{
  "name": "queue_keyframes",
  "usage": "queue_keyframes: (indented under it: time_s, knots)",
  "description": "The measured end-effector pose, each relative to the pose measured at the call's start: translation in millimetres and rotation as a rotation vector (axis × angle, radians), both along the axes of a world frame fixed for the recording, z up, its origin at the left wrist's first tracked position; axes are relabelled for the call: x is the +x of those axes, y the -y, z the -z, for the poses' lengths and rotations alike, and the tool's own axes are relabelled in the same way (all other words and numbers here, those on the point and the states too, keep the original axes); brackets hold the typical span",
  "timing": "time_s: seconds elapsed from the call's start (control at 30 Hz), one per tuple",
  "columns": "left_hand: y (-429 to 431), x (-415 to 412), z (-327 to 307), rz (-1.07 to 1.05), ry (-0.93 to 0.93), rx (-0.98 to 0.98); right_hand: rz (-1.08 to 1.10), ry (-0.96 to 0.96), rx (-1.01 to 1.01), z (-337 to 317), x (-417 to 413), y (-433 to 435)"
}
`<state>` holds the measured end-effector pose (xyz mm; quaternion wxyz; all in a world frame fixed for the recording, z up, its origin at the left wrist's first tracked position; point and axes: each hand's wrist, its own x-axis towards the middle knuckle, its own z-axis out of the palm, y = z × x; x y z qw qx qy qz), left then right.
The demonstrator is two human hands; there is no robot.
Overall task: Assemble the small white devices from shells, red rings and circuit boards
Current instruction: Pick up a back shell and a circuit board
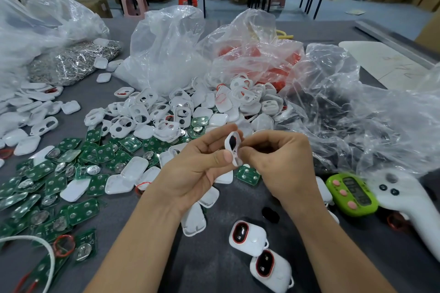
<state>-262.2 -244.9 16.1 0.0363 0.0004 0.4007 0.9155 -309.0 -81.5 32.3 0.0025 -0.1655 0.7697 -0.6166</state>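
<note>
My left hand (202,164) grips a white shell (232,147) upright above the grey table (214,257), thumb on its near edge. My right hand (278,162) pinches at the shell's right side with curled fingertips. Far behind, a clear bag (257,54) holds red rings. The bag left of it (166,54) holds white parts, and the bag on the right (333,114) holds dark pieces. At far left, a bag of silver metal bits (71,64) spills open. Loose shells (166,112) and green circuit boards (71,173) lie heaped to the left, and two finished devices (248,236) lie nearest me.
</note>
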Motion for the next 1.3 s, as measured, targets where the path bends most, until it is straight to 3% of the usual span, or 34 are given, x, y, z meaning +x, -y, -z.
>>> queue_keyframes:
  time_s: [0.23,0.53,0.87,1.1,1.3]
  knots:
    - [-0.5,0.5,-1.3,-0.031,0.007,0.004,0.027,-0.091,0.028,-0.7,7.3,2.7]
    - [0.7,0.1,-0.5,-0.031,0.021,-0.019,-0.071,-0.056,0.045,-3.4,3.3,0.3]
    - [-1.2,1.6,2.1,-0.034,0.038,-0.033,-0.022,-0.238,0.159,-7.1,8.3,-1.1]
    - [-1.8,-0.6,2.2,0.013,0.009,-0.046,0.04,-0.054,0.04,-4.2,3.0,-1.1]
    - [3.1,-0.2,1.7,-0.013,0.025,0.021,0.016,-0.049,0.085,1.1,9.6,7.5]
